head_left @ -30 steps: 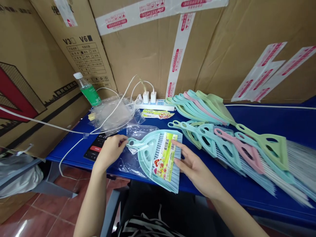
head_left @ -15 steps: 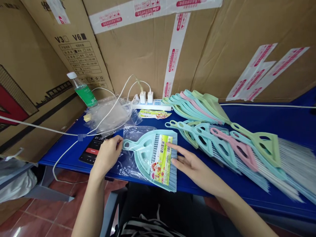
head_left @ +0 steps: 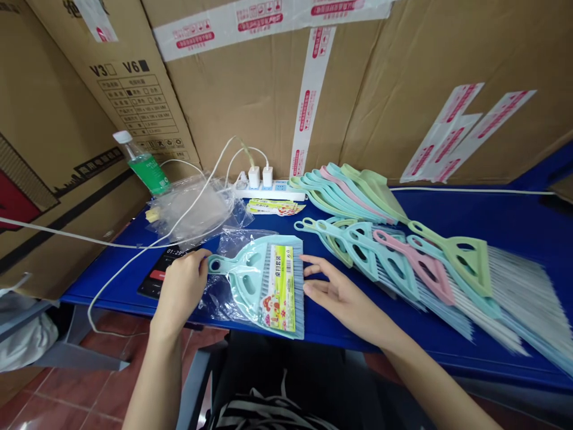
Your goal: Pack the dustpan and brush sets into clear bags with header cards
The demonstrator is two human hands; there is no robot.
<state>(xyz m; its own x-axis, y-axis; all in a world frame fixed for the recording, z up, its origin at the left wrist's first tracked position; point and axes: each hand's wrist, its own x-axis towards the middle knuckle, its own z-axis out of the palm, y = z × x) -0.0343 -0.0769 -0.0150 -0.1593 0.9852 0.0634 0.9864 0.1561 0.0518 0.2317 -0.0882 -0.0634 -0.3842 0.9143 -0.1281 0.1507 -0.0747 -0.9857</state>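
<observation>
Left hand (head_left: 181, 286): fingers (head_left: 197, 257) pinch the dustpan (head_left: 250, 280) handle, steadying it.
Right hand (head_left: 344, 301): fingers spread open, just beside the bristles (head_left: 298, 298).
Dustpan: lies on a plastic bag (head_left: 239, 242) on the table (head_left: 447, 209).

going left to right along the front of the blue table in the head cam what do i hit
black timer display → left hand → mint dustpan-and-brush set → right hand → pink-handled brush → pale green brush
</observation>
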